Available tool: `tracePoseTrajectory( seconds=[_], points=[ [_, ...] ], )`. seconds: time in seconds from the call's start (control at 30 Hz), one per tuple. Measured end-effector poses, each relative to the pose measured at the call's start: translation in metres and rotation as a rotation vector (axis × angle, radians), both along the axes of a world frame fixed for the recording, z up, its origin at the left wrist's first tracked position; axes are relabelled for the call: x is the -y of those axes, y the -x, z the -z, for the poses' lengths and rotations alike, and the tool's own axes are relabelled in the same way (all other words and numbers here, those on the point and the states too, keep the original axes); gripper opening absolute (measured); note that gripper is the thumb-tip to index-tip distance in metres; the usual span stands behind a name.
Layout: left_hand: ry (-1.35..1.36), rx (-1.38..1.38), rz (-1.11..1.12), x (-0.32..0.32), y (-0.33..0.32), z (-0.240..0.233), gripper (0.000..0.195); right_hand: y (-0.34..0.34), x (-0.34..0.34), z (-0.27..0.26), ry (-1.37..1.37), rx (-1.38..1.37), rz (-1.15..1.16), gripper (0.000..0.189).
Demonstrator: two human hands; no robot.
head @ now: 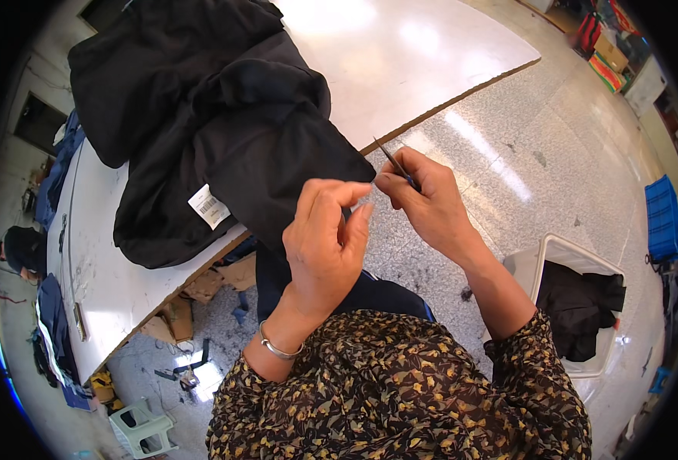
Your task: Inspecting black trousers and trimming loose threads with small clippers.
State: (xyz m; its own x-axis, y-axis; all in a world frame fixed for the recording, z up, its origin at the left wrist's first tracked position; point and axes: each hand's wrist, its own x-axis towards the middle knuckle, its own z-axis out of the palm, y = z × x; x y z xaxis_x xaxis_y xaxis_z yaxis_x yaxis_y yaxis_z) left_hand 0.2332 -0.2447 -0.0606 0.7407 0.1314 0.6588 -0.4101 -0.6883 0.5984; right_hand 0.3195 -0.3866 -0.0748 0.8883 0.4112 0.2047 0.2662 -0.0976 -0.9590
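Note:
A heap of black fabric garments (pixel 276 149) lies over the corner of a white-topped table (pixel 419 63), one part hanging past the edge. A white label (pixel 209 207) with printing shows on the cloth. My left hand (pixel 330 230) is raised at the hanging part's edge, thumb and index fingertips close together; whether a thread or bit of cloth is between them cannot be told. Just right of the fabric's corner, my right hand (pixel 419 190) grips a small dark pointed tool (pixel 393 158), probably thread snips, its tip pointing up and left.
A white plastic bin (pixel 580 247) holding black cloth stands on the floor at right. A blue crate (pixel 662 218) is farther right. A pale plastic stool (pixel 140 428) and cardboard (pixel 177 316) are at lower left. Another person (pixel 24 250) is beyond the table at far left.

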Motion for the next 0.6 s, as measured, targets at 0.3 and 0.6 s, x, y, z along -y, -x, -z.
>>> tracePoseTrajectory(
  seconds=[0.3, 0.6],
  points=[
    [-0.346, 0.155, -0.034, -0.009, -0.024, -0.004, 0.019, 0.015, 0.011, -0.003, -0.028, 0.105, -0.04, 0.018],
    [0.191, -0.107, 0.025, -0.012, -0.023, -0.001, 0.005, -0.006, 0.032, -0.013, 0.205, 0.455, -0.08, 0.028]
  ],
)
